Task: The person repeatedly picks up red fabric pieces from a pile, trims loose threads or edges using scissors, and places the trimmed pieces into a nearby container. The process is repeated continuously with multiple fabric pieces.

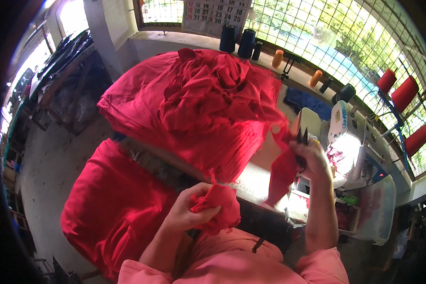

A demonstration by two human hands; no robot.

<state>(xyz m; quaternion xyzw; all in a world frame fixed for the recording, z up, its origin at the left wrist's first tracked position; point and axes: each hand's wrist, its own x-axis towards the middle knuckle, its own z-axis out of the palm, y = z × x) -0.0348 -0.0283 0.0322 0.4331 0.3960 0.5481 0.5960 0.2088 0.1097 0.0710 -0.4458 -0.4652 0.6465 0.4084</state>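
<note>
My left hand (185,210) is closed on a small bundle of red fabric pieces (225,203), held in front of my body. Raised further right, my right hand (313,158) grips dark thread snips (302,136), their pointed blades upward. A strip of red fabric (281,175) hangs by that hand; whether the fingers pinch it or it is only draped there, I cannot tell. Beyond both hands lies a big heap of red fabric (142,90), with crumpled pieces (213,80) on top. Another red cloth-covered mound (113,203) is at my left.
A white sewing machine (338,123) stands at the right under bright light. Dark thread cones (246,43) and orange spools (277,58) line the window ledge. Red thread cones (404,93) sit on a rack at far right. Below is a clear plastic bin (381,208).
</note>
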